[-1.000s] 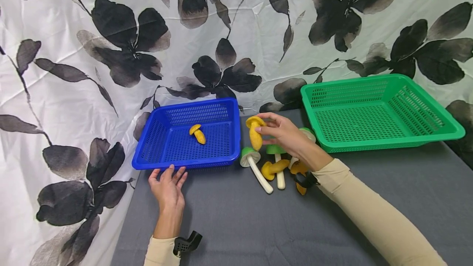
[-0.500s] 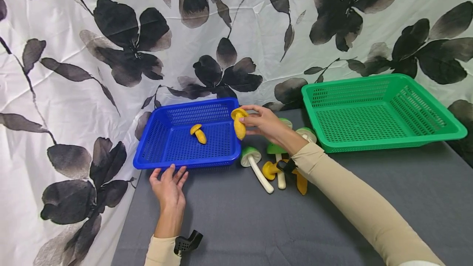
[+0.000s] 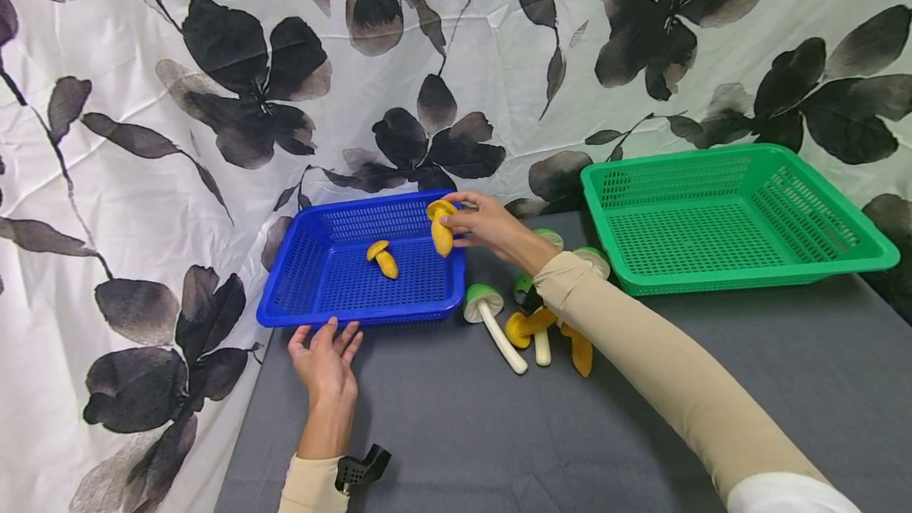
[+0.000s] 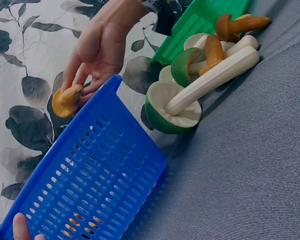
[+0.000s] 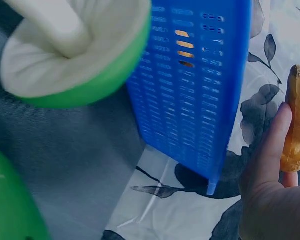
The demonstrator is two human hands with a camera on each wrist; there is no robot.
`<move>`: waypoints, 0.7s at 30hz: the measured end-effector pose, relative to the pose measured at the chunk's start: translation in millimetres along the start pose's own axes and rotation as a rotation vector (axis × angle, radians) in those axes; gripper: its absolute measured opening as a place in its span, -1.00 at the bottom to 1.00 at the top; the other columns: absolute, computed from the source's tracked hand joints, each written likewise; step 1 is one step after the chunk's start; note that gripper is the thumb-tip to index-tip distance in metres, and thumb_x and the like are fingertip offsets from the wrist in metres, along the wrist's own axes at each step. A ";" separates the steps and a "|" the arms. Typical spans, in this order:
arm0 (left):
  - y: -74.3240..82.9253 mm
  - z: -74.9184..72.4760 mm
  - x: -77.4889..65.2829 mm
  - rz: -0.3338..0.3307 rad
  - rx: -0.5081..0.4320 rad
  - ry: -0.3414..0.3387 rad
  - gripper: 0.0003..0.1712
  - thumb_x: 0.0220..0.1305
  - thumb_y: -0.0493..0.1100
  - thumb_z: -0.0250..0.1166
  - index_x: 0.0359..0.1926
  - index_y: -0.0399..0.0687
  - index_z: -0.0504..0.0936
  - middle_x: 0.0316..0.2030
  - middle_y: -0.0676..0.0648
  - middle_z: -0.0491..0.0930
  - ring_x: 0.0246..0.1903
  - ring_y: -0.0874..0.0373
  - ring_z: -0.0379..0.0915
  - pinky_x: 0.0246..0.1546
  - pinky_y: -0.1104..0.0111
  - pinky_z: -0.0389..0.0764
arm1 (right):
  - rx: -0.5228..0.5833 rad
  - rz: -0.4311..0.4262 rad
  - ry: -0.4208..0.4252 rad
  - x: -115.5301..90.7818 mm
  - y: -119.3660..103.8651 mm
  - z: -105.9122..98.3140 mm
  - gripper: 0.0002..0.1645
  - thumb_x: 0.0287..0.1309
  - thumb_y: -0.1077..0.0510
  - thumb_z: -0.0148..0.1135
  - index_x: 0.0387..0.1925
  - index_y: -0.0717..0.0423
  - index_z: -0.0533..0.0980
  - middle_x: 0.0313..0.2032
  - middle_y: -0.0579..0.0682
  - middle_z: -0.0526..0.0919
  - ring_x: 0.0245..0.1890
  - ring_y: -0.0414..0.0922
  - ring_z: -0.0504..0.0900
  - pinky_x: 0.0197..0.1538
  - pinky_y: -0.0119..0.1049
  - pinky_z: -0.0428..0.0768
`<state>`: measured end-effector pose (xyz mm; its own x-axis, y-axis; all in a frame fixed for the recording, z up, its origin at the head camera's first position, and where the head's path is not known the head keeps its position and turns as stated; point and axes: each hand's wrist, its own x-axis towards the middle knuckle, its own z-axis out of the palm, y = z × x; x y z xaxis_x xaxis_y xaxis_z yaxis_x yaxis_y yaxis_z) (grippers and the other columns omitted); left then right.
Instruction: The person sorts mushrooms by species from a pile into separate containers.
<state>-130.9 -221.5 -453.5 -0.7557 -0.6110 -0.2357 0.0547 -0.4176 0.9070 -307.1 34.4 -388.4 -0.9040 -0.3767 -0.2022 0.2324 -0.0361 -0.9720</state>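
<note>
yellow mushroom (image 3: 442,237) pinched over the blue basket's (image 3: 356,315) right end

a white cloth (image 3: 499,46) with dark flowers hangs behind a gray table (image 3: 427,434). the green basket (image 3: 755,271) sits at the right, its back side close to the cloth; the smaller blue one stands at the left. green-capped mushrooms (image 3: 484,303) and loose yellow ones (image 3: 518,329) crowd the space between, partly under the right sleeve (image 3: 641,339). the blue basket's raised rim runs just beside the right hand (image 3: 488,222); its top is open, and the table stretches out in front.

the left hand (image 3: 324,370) has its fingers spread, touching the near rim. the right hand pinches the mushroom between thumb and fingers, cap up and stem down. another yellow mushroom (image 3: 385,262) lies inside the blue basket, apart from the held one.
</note>
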 end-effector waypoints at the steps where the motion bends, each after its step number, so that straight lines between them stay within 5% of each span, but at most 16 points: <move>1: -0.3 -0.5 0.1 0.001 0.000 0.002 -0.36 0.49 -0.20 0.21 0.35 0.00 0.00 0.02 -0.12 0.37 -0.19 0.03 0.72 -0.07 0.15 0.74 | -0.009 -0.007 -0.001 2.2 -1.3 2.4 -0.41 0.29 0.20 0.37 0.30 -0.01 0.42 0.14 0.15 0.63 -0.09 -0.02 0.71 0.03 -0.10 0.73; 12: -3.1 -2.1 1.7 0.006 -0.007 0.007 -0.37 0.49 -0.22 0.20 0.35 -0.01 0.00 0.02 -0.13 0.38 -0.16 0.00 0.73 -0.06 0.14 0.74 | -0.096 -0.032 0.018 26.2 -10.8 17.2 -0.48 0.29 0.22 0.35 0.25 0.04 0.47 0.07 0.17 0.61 -0.04 0.06 0.71 0.06 0.01 0.71; 21: -5.9 -2.0 2.0 0.024 0.011 0.016 -0.38 0.49 -0.20 0.21 0.34 -0.01 0.02 0.03 -0.12 0.38 -0.17 0.01 0.73 -0.03 0.10 0.73 | -0.262 -0.022 -0.038 25.9 -20.8 21.6 -0.15 0.28 0.22 0.36 0.51 0.11 0.21 0.40 0.32 0.35 0.29 0.17 0.52 0.25 0.03 0.58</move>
<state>-131.4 -221.7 -460.0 -0.7438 -0.6313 -0.2193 0.0656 -0.3955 0.9161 -327.6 5.4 -370.8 -0.8927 -0.4129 -0.1805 0.1071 0.1947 -0.9750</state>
